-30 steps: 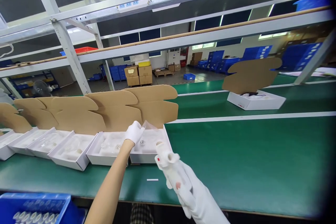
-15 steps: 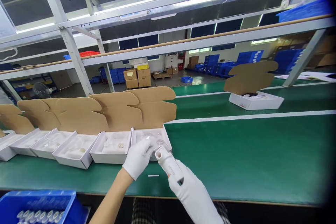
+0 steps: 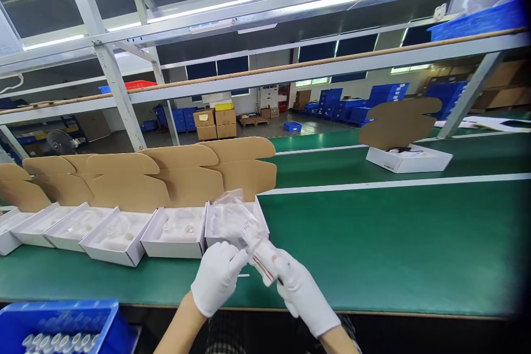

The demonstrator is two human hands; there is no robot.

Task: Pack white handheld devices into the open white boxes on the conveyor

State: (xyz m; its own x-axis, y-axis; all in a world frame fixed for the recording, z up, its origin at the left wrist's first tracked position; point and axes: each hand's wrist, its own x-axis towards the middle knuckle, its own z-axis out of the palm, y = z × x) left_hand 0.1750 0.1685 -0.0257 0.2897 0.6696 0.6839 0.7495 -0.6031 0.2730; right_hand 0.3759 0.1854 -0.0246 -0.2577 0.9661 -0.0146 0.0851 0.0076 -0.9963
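Observation:
Both hands wear white gloves. My right hand (image 3: 305,293) is closed around a white plastic tube-shaped part (image 3: 259,251) with a toothed tip, tilted up to the left. A clear plastic bag (image 3: 232,213) stretches from around this part over the open white box (image 3: 267,224) behind it. My left hand (image 3: 218,276) is closed, thumb against fingers, at the near side of the part; it appears to pinch the bag's edge, though its fingertips are partly hidden. A small white strip (image 3: 243,275) lies on the green table beside my left hand.
Several open white boxes (image 3: 174,249) with raised brown lids and bagged parts line the table to the left. Another open box (image 3: 409,163) stands at the back right. A blue bin (image 3: 114,323) of white tubes sits lower left. A metal frame (image 3: 118,88) rises behind.
The clear bag now covers the tube-shaped part and rises over the box. My left hand has drawn back toward me, and my right hand has turned about the part.

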